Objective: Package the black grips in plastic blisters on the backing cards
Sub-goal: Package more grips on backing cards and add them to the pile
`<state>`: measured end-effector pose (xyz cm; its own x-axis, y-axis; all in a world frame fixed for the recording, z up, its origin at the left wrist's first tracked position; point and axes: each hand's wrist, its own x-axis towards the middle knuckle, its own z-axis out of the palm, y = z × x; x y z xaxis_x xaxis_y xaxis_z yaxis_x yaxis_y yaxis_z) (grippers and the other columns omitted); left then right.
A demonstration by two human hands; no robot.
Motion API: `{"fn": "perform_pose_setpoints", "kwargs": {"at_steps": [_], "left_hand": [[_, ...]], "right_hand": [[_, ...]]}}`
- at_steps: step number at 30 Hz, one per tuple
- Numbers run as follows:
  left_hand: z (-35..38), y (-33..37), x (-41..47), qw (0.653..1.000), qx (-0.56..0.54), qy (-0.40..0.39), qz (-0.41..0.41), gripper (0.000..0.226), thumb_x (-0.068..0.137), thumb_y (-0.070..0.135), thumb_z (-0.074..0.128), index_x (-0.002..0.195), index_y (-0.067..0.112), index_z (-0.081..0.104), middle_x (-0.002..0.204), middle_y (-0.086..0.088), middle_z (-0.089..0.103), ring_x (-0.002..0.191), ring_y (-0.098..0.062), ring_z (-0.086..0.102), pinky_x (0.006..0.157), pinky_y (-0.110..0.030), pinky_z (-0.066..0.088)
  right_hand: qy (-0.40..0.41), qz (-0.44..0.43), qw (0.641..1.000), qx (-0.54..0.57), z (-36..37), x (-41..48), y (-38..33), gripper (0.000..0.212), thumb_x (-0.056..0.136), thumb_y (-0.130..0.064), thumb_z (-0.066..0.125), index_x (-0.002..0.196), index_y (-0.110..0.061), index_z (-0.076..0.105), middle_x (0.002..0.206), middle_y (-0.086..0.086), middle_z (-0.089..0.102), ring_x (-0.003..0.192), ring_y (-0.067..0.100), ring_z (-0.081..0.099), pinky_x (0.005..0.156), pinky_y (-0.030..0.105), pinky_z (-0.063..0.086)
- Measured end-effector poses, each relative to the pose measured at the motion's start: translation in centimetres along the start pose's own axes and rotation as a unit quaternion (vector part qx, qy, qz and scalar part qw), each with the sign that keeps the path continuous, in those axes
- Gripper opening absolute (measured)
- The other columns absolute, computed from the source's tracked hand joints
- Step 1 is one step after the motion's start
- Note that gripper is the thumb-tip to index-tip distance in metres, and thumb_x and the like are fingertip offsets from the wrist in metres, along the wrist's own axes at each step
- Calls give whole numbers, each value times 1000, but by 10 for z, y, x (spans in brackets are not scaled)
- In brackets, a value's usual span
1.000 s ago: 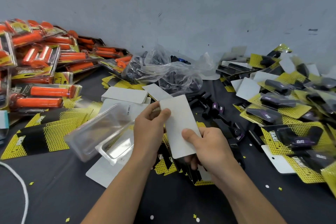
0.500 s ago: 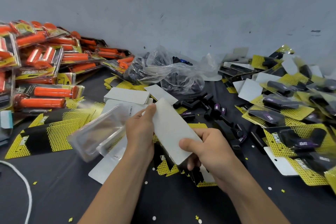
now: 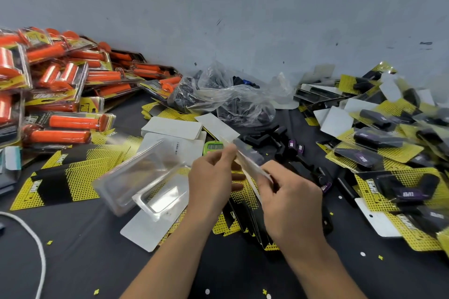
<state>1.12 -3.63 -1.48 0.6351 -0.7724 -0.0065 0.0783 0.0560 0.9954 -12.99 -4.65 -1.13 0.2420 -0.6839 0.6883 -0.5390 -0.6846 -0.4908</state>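
Both hands hold one packaged unit [image 3: 247, 158] above the table: a white-backed card, now edge-on, with a black grip under a clear blister. My left hand [image 3: 213, 177] pinches its upper end. My right hand [image 3: 289, 201] grips its lower end. Empty clear blisters [image 3: 143, 177] lie left of my hands on a white card. Yellow-and-black backing cards [image 3: 63, 177] are spread further left and under my hands. Loose black grips [image 3: 279, 141] lie behind my hands.
A pile of packed black grips [image 3: 388, 153] fills the right side. Packed orange grips [image 3: 60, 104] are heaped at the left. A crumpled plastic bag [image 3: 226, 99] sits at the back by the grey wall. A stack of white cards [image 3: 172, 127], a green timer [image 3: 213, 147], a white cord [image 3: 36, 245].
The card showed its white back flat to me; both hands have turned it so it is now edge-on, with the black grip side visible. The left hand shifted right.
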Motion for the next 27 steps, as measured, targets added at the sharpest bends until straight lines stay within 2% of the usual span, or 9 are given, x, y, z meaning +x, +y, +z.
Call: {"fn": "perform_pose_setpoints", "kwargs": {"at_steps": [3,8,11,13,16,18,21,24,27], "left_hand": [[3,4,-5,997,-30,-19,-68,51,100,52,61,78,7,74,65,-13,74,55,-29,74,46,-28,56],[4,5,-2,993,-50,-22,-100,27,84,27,77,64,10,75,67,-8,70,52,-19,65,46,-22,51],[-1,8,3,988,-114,4,-106,12,84,10,67,74,5,71,67,-7,71,56,-17,65,45,-21,50],[-5,9,6,982,-157,-1,-104,12,88,7,64,79,8,72,74,-8,76,63,-17,70,51,-24,56],[-8,9,7,979,-169,-49,-99,10,89,6,63,91,5,72,84,-10,77,71,-18,72,58,-27,59],[-8,9,5,977,-169,-85,-100,13,91,5,61,102,1,67,91,-12,77,74,-18,73,60,-28,59],[-9,8,4,974,-180,-106,-90,22,92,-3,61,114,1,58,98,-14,78,87,-23,74,67,-29,60],[-7,8,3,969,-199,-107,-101,59,92,-8,61,148,-4,41,114,-20,76,105,-29,73,83,-38,61],[-11,9,5,958,-247,-89,-113,72,92,-11,60,158,1,32,121,-21,74,113,-31,72,85,-38,63]], "right_hand": [[-60,-35,997,-29,5,-2,2,23,88,-11,77,72,-19,62,61,-6,53,57,18,45,52,30,39],[-78,-61,995,-25,2,1,5,24,68,-11,89,80,-26,74,79,-11,69,75,8,50,79,23,35],[-127,19,991,40,1,0,6,38,69,-9,80,97,-34,79,117,-22,61,111,-2,49,98,16,39],[-148,140,971,123,0,2,2,37,77,-11,73,103,-39,73,130,-25,53,115,-5,54,98,15,45],[-118,326,884,314,-1,9,-3,21,94,-19,69,107,-34,63,95,-4,74,69,11,72,70,37,62],[-111,356,861,347,0,10,-4,9,98,-12,67,104,-19,63,69,7,72,52,18,64,53,32,57],[-108,351,877,310,0,8,0,11,95,0,65,97,-11,67,60,12,69,48,20,59,50,31,51],[-123,332,887,295,-3,9,2,26,93,2,64,103,-22,69,62,8,71,47,15,59,51,28,52],[-32,190,968,161,-14,13,4,21,93,-11,67,99,-30,71,69,-12,72,58,1,66,54,14,50]]}}
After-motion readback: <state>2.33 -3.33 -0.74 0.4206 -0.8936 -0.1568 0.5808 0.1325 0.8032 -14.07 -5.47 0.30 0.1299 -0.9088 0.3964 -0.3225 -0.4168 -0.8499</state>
